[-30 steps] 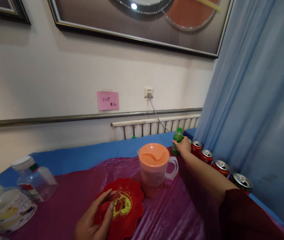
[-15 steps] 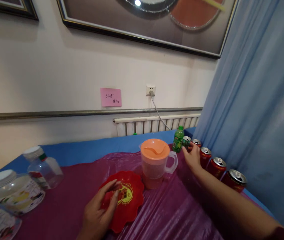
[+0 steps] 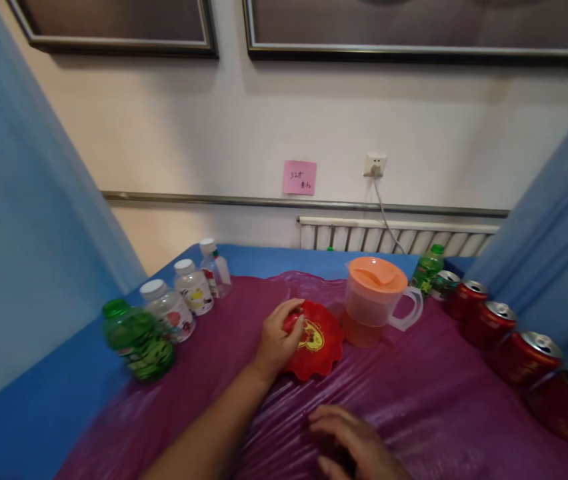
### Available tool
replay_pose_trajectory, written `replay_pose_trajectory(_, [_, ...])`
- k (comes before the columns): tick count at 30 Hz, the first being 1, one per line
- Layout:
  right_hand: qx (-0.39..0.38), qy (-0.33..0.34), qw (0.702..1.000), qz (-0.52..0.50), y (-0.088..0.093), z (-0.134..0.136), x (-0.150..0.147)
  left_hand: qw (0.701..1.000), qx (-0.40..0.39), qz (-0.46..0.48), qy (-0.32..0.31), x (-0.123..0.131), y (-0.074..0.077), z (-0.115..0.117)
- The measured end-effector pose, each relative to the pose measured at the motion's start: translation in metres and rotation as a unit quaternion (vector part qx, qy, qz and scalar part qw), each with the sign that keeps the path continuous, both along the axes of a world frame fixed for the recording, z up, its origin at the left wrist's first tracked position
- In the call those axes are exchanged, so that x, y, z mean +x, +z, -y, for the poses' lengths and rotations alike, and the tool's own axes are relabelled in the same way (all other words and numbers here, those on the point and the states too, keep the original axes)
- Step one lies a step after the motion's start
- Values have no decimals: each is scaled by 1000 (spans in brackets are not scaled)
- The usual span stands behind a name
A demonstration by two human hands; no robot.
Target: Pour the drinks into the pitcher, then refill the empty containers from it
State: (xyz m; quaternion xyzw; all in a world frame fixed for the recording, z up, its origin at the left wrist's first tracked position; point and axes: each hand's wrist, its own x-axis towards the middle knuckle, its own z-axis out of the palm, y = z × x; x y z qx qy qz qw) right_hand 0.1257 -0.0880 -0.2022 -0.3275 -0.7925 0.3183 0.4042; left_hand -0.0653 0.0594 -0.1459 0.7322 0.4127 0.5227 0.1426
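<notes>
My left hand (image 3: 277,339) is at the left side of a scalloped red plate (image 3: 331,357) with a yellow print in its middle. Its fingers and thumb curl around the plate's edge, and red shows between them. Lower down, my right hand (image 3: 351,440) hovers over the purple plastic sheet (image 3: 264,427), slightly blurred. Its fingers are bent and apart, with nothing visible in them. Just right of the plate stands a clear jug (image 3: 364,317) with an orange lid (image 3: 378,273) and orange-tinted contents.
On the left stand a green bottle (image 3: 139,347), two white-capped jars (image 3: 169,313) and a clear bottle (image 3: 217,273) in a row. At right are a small green bottle (image 3: 427,270), a green can (image 3: 445,285) and several red cans (image 3: 524,360). Blue curtains (image 3: 559,220) hang at both sides.
The view has turned left, bringing the left row of containers fully in. My right hand has come back from the green can to the near middle. My left hand has closed at the plate.
</notes>
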Motion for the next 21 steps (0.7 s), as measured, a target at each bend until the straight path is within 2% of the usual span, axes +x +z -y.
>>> replay_pose_trajectory(1, [-21, 43, 998, 44, -1, 0, -9, 1000, 5, 5, 1, 0, 2, 0])
replay_pose_trajectory(3, [-64, 86, 985, 134, -3, -2, -21, 1000, 12, 21, 4, 0, 6, 0])
replay_pose_trajectory(6, [-108, 93, 962, 233, -3, -5, -27, 998, 9, 58, 10, 0, 13, -3])
replay_pose_trajectory(9, [-122, 104, 950, 268, -2, -8, -28, 996, -5, 89, 9, 0, 18, -9])
replay_pose_trajectory(16, [-106, 72, 946, 297, -4, 3, -31, 991, -27, 130, 19, -1, 20, -22])
replay_pose_trajectory(21, [-13, 55, 949, 309, 8, 8, -48, 986, -34, 162, 21, -2, 18, -24])
